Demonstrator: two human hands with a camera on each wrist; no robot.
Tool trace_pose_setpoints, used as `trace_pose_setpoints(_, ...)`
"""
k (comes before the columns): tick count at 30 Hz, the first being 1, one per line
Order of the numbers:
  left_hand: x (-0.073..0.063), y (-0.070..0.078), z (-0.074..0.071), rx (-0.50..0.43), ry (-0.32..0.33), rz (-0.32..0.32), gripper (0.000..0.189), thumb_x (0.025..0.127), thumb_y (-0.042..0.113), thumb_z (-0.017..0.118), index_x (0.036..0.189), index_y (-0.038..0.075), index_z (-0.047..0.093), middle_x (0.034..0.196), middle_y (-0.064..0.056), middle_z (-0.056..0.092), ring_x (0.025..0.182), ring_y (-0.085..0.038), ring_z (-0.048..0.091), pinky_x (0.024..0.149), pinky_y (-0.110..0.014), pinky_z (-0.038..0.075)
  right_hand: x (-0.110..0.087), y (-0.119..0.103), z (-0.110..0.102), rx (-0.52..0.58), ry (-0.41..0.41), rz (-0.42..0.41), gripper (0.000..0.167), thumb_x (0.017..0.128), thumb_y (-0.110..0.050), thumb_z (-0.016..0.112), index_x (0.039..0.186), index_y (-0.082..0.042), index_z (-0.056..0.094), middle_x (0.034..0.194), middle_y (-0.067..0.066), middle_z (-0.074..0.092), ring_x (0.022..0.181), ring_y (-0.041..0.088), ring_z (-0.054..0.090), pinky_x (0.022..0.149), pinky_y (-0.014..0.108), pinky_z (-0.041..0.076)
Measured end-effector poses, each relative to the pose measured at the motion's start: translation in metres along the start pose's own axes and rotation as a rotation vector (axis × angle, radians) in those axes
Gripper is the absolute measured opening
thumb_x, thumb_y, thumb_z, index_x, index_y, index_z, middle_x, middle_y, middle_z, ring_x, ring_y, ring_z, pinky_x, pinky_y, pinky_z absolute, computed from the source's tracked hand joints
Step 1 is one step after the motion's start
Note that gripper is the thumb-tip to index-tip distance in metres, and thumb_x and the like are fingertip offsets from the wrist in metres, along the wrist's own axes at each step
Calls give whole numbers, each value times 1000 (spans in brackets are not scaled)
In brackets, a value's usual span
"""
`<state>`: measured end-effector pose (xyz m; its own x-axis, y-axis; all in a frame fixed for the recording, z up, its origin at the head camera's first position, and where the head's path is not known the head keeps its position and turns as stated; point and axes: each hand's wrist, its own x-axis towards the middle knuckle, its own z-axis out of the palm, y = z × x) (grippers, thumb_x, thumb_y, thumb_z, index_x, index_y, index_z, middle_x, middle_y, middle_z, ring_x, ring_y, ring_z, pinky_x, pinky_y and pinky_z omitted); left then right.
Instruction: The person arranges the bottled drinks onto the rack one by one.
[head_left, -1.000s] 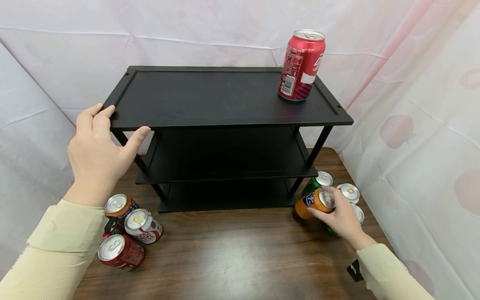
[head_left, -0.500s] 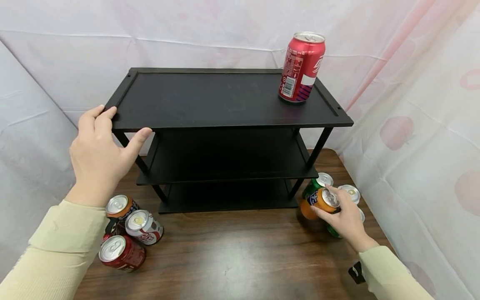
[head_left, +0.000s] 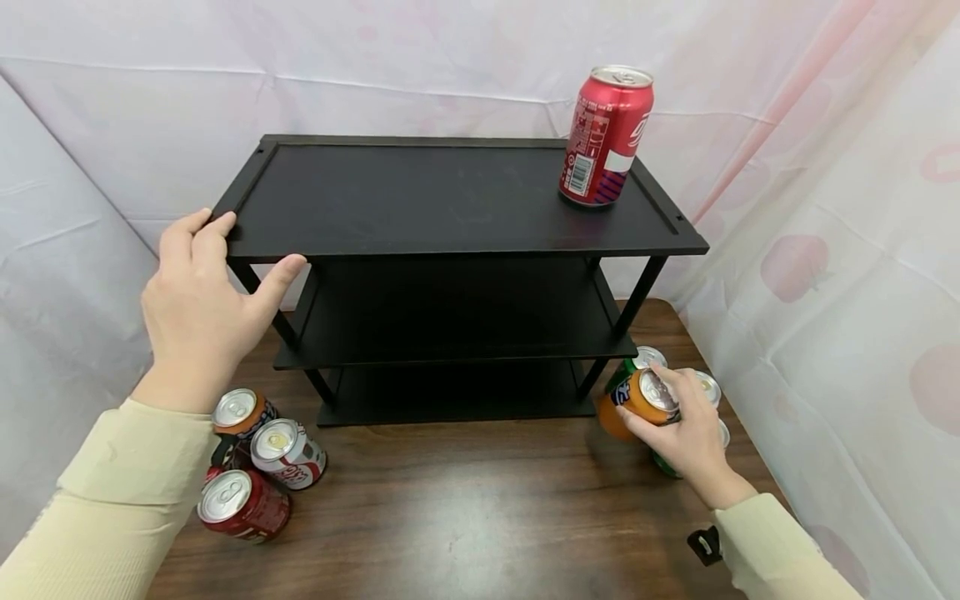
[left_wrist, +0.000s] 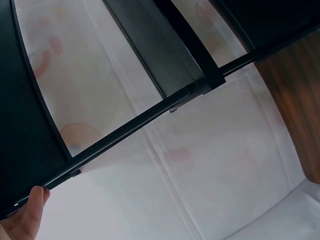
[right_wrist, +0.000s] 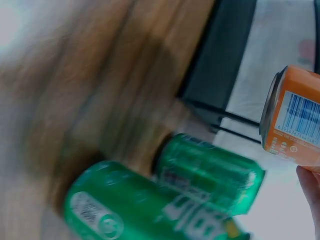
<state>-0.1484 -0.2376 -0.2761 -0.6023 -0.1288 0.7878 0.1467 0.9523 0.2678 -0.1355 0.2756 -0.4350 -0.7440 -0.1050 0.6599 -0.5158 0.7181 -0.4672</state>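
Note:
My right hand (head_left: 686, 433) holds an orange Fanta can (head_left: 646, 397), thumb on its near side and fingers on its far side. The right wrist view shows that orange can (right_wrist: 295, 120) tilted, its barcode facing the camera. Close by it stand green cans, one (right_wrist: 210, 172) behind another (right_wrist: 130, 205); the hand partly covers this group from above. My left hand (head_left: 198, 296) rests on the left front corner of a black three-tier shelf (head_left: 420, 200), fingers spread, fingertips on the top's left edge and thumb by the front edge. A red Coke can (head_left: 606, 137) stands upright on the top tier's right side.
Left of the shelf, an orange can (head_left: 242, 414), a silver Coke can (head_left: 292, 458) and a dark red can (head_left: 251, 508) stand on the wooden table (head_left: 450, 500), near my left forearm. White patterned curtain (head_left: 840, 292) encloses the back and sides.
My right hand has shifted slightly right and back with the Fanta can, bringing it closer to the green cans. The left hand stays on the shelf corner.

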Motion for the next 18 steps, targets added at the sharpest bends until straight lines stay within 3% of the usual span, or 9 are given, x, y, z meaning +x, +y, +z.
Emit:
trace_pose_setpoints(6, 0, 1, -1, 1, -4, 3, 82, 82, 58, 71, 135, -2, 57, 139, -25, 52, 95, -54, 60, 63, -67, 43, 16, -23, -5, 119, 66, 2, 79, 56, 2, 87, 129, -1, 60, 107, 12, 62, 97, -4, 51, 79, 11, 42)
trace_pose_setpoints(13, 0, 0, 0, -3, 3, 5, 82, 82, 59, 71, 135, -2, 57, 139, -25, 53, 93, -55, 60, 63, -67, 44, 31, -42, -9, 308, 144, 4, 88, 53, 14, 82, 132, 15, 43, 121, -14, 57, 104, -3, 58, 86, 6, 46)
trace_pose_setpoints(18, -1, 0, 0, -4, 2, -2, 82, 82, 58, 72, 135, -1, 57, 139, -25, 52, 94, -55, 60, 63, -68, 43, 42, -61, -12, 388, 159, 23, 89, 55, 19, 80, 133, 16, 36, 123, -11, 57, 106, 3, 60, 86, 8, 48)
